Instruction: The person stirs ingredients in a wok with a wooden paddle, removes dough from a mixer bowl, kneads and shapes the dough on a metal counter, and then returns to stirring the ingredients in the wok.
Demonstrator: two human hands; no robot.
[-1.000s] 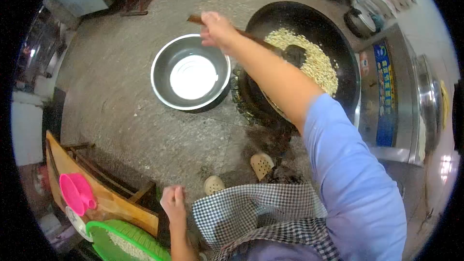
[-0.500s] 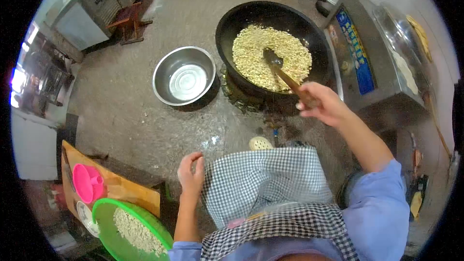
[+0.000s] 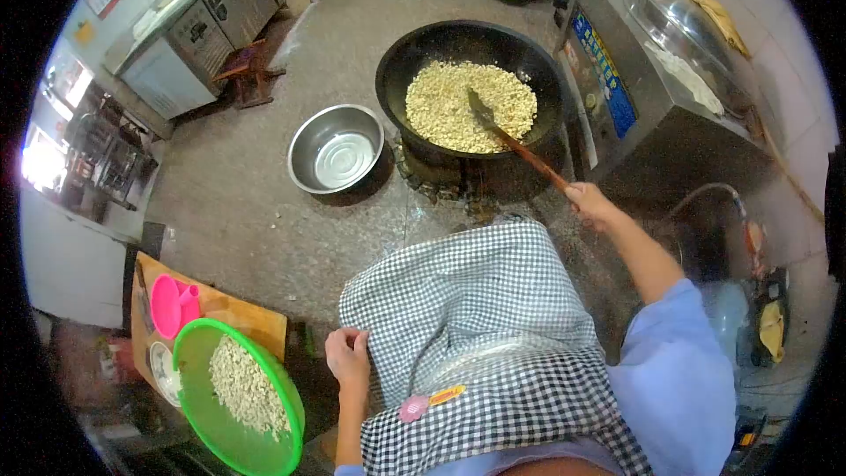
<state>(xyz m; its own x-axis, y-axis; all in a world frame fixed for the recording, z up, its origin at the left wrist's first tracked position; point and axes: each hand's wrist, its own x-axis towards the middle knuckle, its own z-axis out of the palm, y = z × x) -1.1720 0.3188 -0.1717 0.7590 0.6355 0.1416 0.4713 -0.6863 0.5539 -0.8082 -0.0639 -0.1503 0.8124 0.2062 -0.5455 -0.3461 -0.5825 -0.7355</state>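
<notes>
My right hand (image 3: pixel 592 204) is closed round the end of a wooden-handled wok spatula (image 3: pixel 529 156). Its dark blade rests among pale chopped nuts or grains (image 3: pixel 449 110), whose exact kind I cannot make out. They lie in a large black wok (image 3: pixel 397 79) on a low stove. Beside my checked apron (image 3: pixel 476 300) hangs my left hand (image 3: pixel 347 354), fingers loosely bent and nothing visible in them. Nearest to it is a green basin (image 3: pixel 189 414) holding more pale pieces (image 3: pixel 242 383).
Left of the wok, a steel basin (image 3: pixel 304 150) stands on the floor. A wooden board (image 3: pixel 242 322) carries a pink scoop-like container (image 3: pixel 167 307) and a white bowl (image 3: pixel 161 370). A steel machine (image 3: pixel 652 115) stands close on the right; a wooden stool (image 3: pixel 249 75) is farther back.
My right hand now grips the spatula farther back, showing more handle, and its blade has shifted within the pieces. My left hand has come closer to the apron. The view has tipped up.
</notes>
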